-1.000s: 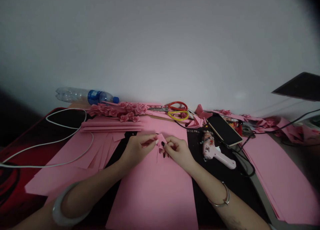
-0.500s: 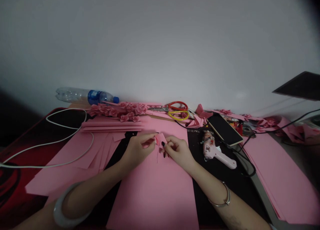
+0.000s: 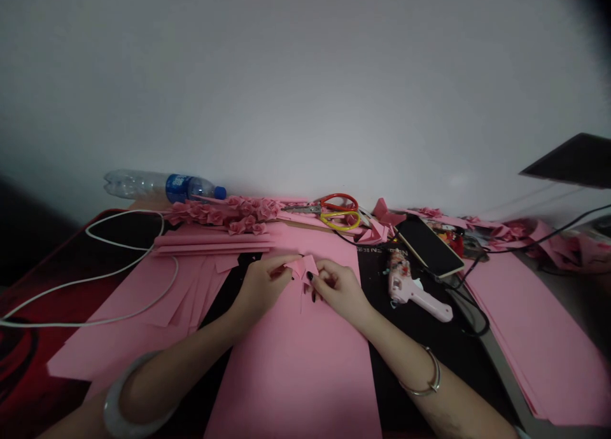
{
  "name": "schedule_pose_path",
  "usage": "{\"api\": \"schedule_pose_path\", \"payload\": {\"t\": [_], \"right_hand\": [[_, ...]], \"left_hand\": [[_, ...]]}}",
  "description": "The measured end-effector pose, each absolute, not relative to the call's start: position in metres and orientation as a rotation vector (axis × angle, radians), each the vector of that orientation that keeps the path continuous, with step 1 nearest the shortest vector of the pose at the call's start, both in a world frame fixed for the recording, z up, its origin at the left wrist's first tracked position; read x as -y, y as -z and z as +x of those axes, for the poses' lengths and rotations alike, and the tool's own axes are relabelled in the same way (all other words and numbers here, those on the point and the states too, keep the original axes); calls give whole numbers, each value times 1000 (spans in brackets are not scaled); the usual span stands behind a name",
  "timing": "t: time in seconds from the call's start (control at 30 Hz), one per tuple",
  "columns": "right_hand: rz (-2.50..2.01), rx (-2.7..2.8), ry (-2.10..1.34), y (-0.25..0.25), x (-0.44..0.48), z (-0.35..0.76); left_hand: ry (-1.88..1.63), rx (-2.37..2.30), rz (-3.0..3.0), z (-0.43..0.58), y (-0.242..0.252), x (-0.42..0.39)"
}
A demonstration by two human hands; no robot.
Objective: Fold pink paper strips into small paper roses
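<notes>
Since the frame before: your hands have barely shifted, and the small pink paper piece (image 3: 305, 267) now spreads a little further over your left fingertips. Your left hand (image 3: 263, 287): grip pinching the piece's left edge. Your right hand (image 3: 338, 287): grip pinching its right side, dark-nailed thumb on top. The piece sits between both grips, just above the big pink sheet (image 3: 296, 362), mid-surface. The glue gun (image 3: 413, 287) lies just right of your right hand. The scissors (image 3: 340, 211) lie by the surface's far edge.
</notes>
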State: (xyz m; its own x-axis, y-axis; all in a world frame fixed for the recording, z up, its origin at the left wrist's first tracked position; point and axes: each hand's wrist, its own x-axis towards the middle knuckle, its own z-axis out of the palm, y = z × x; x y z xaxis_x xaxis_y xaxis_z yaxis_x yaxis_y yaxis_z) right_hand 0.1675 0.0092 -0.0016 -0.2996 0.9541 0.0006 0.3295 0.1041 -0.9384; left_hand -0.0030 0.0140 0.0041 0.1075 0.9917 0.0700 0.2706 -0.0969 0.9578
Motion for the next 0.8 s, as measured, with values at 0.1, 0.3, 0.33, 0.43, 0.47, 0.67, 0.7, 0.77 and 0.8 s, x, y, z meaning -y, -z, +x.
{"api": "schedule_pose_path", "payload": {"t": [0.1,0.3,0.33,0.43,0.47,0.67,0.7,0.77,0.8], "right_hand": [[-1249,1653,-1284,3,-12,165],[-1255,1440,-1396,7,-21,159],[-1252,1424,-1397,7,-22,158],[-1241,1389,-1402,6,-31,155],[-1238,1382,-1407,5,-35,154],[-1214,1377,-1399,0,-64,151],[-1207,1379,-1398,-1,-68,152],[-1194,1381,-1398,-2,-74,152],[-1187,1381,-1397,-2,-76,153]], "left_hand": [[-1012,-1295,1482,-2,-3,-16],[-1066,-1223,1246,4,4,-23],[-1071,-1210,1229,6,4,-25],[-1099,-1180,1210,12,3,-33],[-1108,-1164,1210,14,3,-37],[-1171,-1109,1235,19,4,-69],[-1174,-1106,1242,19,4,-74],[-1184,-1107,1250,18,5,-80],[-1191,-1109,1250,18,5,-82]]}}
